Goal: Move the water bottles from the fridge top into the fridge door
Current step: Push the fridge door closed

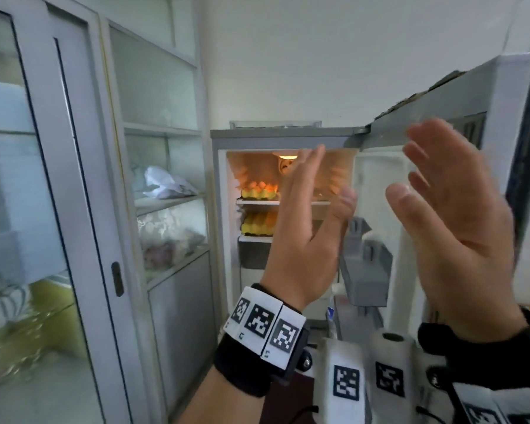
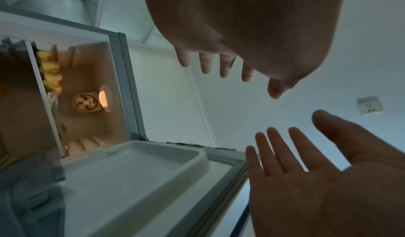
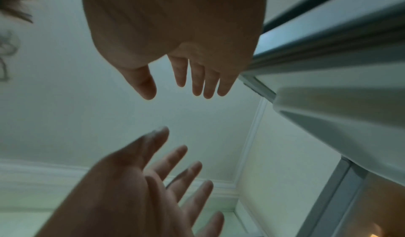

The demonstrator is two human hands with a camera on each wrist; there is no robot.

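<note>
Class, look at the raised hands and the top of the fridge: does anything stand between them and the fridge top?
Nothing visible blocks them. The left hand and right hand are open and empty, raised before the fridge top. The fridge door stands open at the right. No water bottles show there.

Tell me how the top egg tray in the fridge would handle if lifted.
Probably fragile: the egg tray carries uncovered eggs. Likely to sag or tip if lifted at one end, as it looks wide and shallow.
</note>
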